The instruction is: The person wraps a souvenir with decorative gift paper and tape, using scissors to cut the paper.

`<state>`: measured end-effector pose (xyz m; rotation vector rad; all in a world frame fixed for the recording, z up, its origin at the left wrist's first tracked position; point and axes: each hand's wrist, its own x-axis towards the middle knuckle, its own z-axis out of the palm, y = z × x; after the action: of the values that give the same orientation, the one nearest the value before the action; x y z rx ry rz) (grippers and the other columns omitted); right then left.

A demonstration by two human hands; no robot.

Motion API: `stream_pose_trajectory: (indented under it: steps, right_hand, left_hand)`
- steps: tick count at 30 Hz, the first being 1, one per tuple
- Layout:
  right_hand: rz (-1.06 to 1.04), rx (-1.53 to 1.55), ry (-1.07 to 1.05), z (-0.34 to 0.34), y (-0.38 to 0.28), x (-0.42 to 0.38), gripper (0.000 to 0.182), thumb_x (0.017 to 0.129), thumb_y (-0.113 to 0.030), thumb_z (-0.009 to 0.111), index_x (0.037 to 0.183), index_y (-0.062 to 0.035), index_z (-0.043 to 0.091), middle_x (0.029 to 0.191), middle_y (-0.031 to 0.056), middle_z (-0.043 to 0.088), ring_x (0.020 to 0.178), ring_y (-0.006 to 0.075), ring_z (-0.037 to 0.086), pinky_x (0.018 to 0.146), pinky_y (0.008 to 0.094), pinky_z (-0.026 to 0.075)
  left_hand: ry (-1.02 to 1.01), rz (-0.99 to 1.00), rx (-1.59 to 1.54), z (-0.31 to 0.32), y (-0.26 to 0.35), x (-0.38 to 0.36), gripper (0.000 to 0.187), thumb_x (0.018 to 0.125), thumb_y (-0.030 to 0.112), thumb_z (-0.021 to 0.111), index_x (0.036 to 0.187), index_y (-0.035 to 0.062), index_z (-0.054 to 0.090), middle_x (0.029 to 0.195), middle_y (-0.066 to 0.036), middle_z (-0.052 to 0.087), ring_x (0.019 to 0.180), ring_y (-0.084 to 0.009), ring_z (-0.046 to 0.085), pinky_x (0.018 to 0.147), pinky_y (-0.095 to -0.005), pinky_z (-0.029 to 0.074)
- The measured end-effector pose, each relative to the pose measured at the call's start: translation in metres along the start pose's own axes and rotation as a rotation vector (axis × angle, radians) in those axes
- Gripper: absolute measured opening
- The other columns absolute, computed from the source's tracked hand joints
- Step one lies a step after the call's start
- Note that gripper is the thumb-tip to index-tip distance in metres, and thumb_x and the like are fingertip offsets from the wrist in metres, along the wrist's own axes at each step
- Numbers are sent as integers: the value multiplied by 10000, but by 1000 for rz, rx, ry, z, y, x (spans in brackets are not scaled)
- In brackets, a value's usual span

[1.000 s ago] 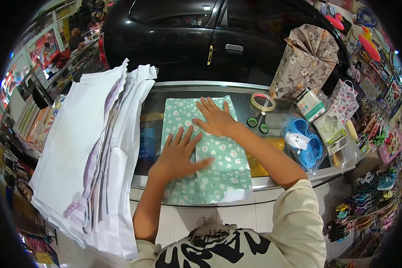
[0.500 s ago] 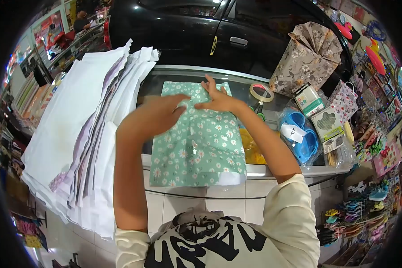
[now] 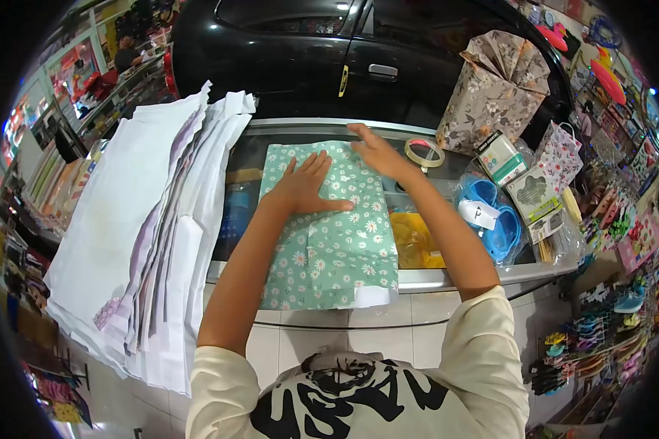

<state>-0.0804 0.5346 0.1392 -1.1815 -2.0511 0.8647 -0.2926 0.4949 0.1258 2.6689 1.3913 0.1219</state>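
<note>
A sheet of green daisy-print wrapping paper (image 3: pixel 337 256), folded into a flat rectangle with creases, lies on the glass counter. Its near end overhangs the counter's front edge, and a white patch shows at the near right corner. My left hand (image 3: pixel 307 189) lies on the paper's upper left part, palm down, fingers spread and thumb pointing right. At the far right corner of the paper is my right hand (image 3: pixel 379 155), its fingers stretched out to the far left. Nothing shows in it. A roll of tape (image 3: pixel 424 153) lies just right of it.
White-backed paper sheets (image 3: pixel 132 190) are piled at the left. Blue clogs (image 3: pixel 499 238) in plastic, boxes (image 3: pixel 499 158) and a floral paper bag (image 3: pixel 494 95) stand at the right. Behind the glass counter (image 3: pixel 234 212) is a black car (image 3: pixel 285 66).
My left hand has come down onto the paper and spread flat. My right hand has shifted right, towards the paper's far right corner. The scissors beside the tape are now mostly hidden by my right arm.
</note>
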Motion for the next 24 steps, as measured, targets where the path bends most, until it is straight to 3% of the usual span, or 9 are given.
stream_pose_trajectory:
  steps: [1, 2, 6, 13, 17, 20, 24]
  right_hand:
    - [-42, -190, 28, 3, -6, -3, 590, 944, -334, 448, 1420, -32, 274, 1489, 232, 264, 1371, 350, 293, 1124, 488, 177]
    - [32, -428, 23, 16, -11, -9, 633, 980, -438, 317, 1424, 11, 274, 1511, 221, 211, 1417, 325, 182, 1142, 514, 86]
    - [271, -788, -9, 43, -20, -25, 753, 970, -525, 130, 1453, 52, 161, 1538, 211, 113, 1443, 302, 49, 1147, 513, 36]
    - [251, -652, 59, 35, -11, -21, 712, 981, -487, 162, 1437, 58, 210, 1518, 220, 185, 1430, 313, 131, 1145, 511, 109]
    - [345, -693, 198, 42, 2, -15, 794, 958, -556, 174, 1434, 80, 191, 1518, 240, 160, 1432, 328, 103, 1156, 477, 80]
    - [353, -672, 181, 41, 0, -16, 849, 937, -603, 175, 1437, 82, 178, 1520, 245, 143, 1435, 327, 81, 1159, 460, 65]
    - [330, -675, 196, 43, -7, -21, 893, 916, -645, 190, 1438, 80, 183, 1527, 228, 145, 1437, 320, 79, 1148, 507, 52]
  left_hand:
    - [14, 3, -28, 2, -2, 1, 1278, 598, 892, 479, 1463, -3, 189, 1532, -178, 176, 1437, -279, 114, 1155, -489, 45]
    - [28, 3, -57, 5, -3, 2, 1310, 565, 905, 494, 1458, -8, 204, 1528, -186, 187, 1435, -284, 126, 1152, -498, 47]
    - [29, -1, -30, 6, -4, 3, 1305, 554, 912, 492, 1469, 28, 201, 1534, -159, 189, 1436, -277, 126, 1151, -501, 70]
    - [43, -16, -34, 7, -3, 3, 1316, 532, 924, 489, 1471, 44, 211, 1532, -165, 188, 1434, -284, 131, 1151, -500, 74]
    - [28, -12, -28, 7, -5, 6, 1332, 522, 932, 483, 1462, 25, 224, 1530, -163, 196, 1431, -285, 142, 1149, -501, 99]
    - [-37, -10, 27, -7, 2, 0, 1257, 612, 879, 497, 1457, -7, 209, 1524, -194, 190, 1426, -309, 151, 1151, -484, 111]
    - [-41, -8, 75, -11, 3, 1, 1270, 596, 884, 505, 1452, -11, 223, 1515, -196, 217, 1417, -319, 179, 1135, -503, 161]
